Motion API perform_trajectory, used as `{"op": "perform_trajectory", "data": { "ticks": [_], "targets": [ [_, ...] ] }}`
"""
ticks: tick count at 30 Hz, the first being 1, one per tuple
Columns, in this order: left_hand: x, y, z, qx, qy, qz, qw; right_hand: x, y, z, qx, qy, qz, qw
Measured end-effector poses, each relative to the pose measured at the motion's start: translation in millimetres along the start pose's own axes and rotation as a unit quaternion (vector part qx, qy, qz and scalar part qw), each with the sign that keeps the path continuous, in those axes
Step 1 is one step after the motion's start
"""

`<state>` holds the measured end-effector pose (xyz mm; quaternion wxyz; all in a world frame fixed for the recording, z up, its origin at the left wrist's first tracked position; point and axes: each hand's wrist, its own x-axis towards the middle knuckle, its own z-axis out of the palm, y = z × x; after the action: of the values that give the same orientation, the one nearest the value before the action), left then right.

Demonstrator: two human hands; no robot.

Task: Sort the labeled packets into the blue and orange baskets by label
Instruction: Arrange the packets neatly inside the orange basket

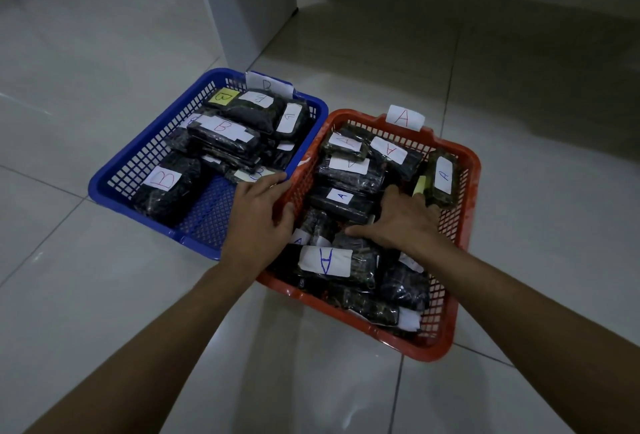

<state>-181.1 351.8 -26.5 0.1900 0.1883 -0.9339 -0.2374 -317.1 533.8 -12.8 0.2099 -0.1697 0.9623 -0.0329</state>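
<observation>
Fingers of the left hand (258, 206) curl over the orange basket (464, 191) at its left wall, where it meets the blue basket (114, 187), so this grip holds the rim. The right hand (403, 220) lies flat with fingers spread, pressing on dark packets inside the orange basket and grasping none. Packets around it carry white labels marked A (325, 260); the blue basket's packets are marked B (162, 179). Both baskets sit side by side, touching, on the pale tiled floor (104, 295).
</observation>
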Motion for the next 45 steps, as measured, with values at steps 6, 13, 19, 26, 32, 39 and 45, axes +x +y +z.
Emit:
{"op": "perform_trajectory", "data": {
  "ticks": [6, 13, 19, 26, 32, 39, 45],
  "targets": [
    [-0.1, 3.5, -2.1, 0.044, -0.027, 0.048, 0.997, 1.6, 1.0, 3.0, 0.095, 0.028, 0.015, 0.995],
    [2.6, 6.5, -0.1, 0.042, -0.032, 0.067, 0.996, -2.1, 4.5, 9.5, 0.080, 0.031, -0.009, 0.996],
    [-0.2, 4.7, 3.3, 0.063, -0.025, 0.071, 0.995, -4.0, 1.8, 6.8, 0.185, 0.042, 0.002, 0.982],
    [-2.7, 3.4, 4.2, 0.076, -0.026, 0.068, 0.994, -8.1, 13.8, -17.1, 0.313, 0.042, -0.023, 0.949],
    [-3.3, 3.8, 4.7, 0.074, -0.020, 0.072, 0.995, -7.0, 33.9, -36.8, 0.270, 0.131, -0.059, 0.952],
    [3.7, 15.6, 2.9, 0.088, -0.030, 0.088, 0.992, -9.8, 31.7, -27.3, 0.194, 0.079, -0.062, 0.976],
    [33.6, 35.0, 5.3, 0.074, -0.194, 0.185, 0.961, -5.9, 35.3, -31.8, 0.013, 0.108, -0.099, 0.989]
  ]
}}
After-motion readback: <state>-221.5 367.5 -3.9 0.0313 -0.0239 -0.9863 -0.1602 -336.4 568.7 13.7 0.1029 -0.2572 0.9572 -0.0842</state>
